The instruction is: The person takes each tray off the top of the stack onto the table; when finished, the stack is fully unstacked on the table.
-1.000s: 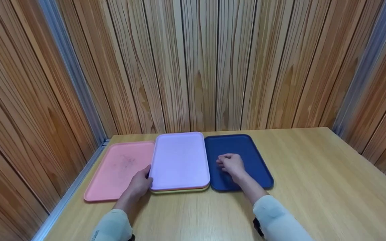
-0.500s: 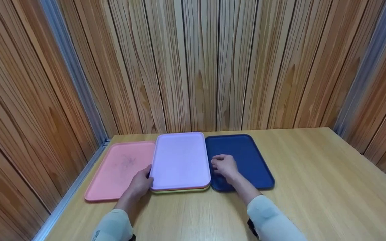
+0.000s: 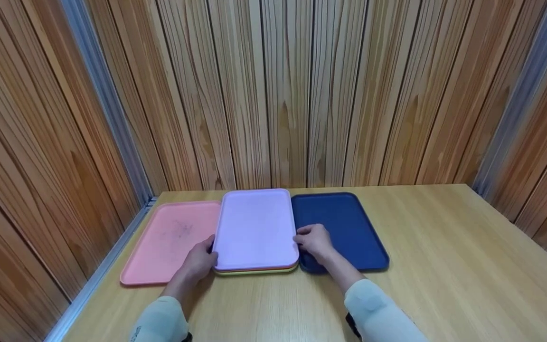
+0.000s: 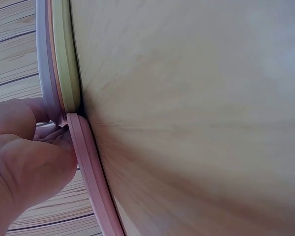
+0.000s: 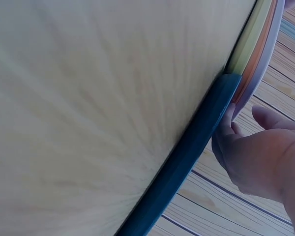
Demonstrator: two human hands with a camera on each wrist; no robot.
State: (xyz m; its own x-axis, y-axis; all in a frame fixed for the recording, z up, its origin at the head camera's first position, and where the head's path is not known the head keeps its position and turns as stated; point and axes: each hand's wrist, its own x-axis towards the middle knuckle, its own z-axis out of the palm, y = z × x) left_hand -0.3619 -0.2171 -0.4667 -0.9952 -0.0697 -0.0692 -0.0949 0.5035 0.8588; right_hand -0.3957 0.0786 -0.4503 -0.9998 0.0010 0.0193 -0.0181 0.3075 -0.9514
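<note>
A purple tray (image 3: pixel 257 230) lies on top of an orange tray (image 5: pixel 255 58) and a yellow-green tray (image 4: pixel 65 59), forming a stack. At the stack's left edge my left hand (image 3: pixel 200 260) holds the purple tray's rim, thumb over it and fingers low at the side, partly hidden. My right hand (image 3: pixel 315 242) is at the opposite edge; its fingertips touch the stack's side near the purple rim, while the thumb stands raised off the rim in the right wrist view. Beneath that hand lies a dark blue tray (image 3: pixel 349 232), and a pink tray (image 3: pixel 159 247) lies beneath the left.
All the trays rest on a light wooden table (image 3: pixel 444 256), side by side along its back half. Wood-panelled walls (image 3: pixel 283 95) rise behind and at both sides. Dark marks show on the pink tray's surface.
My right hand has moved left across the blue tray until its fingertips meet the stack's right edge. The left hand and the trays have stayed in place.
</note>
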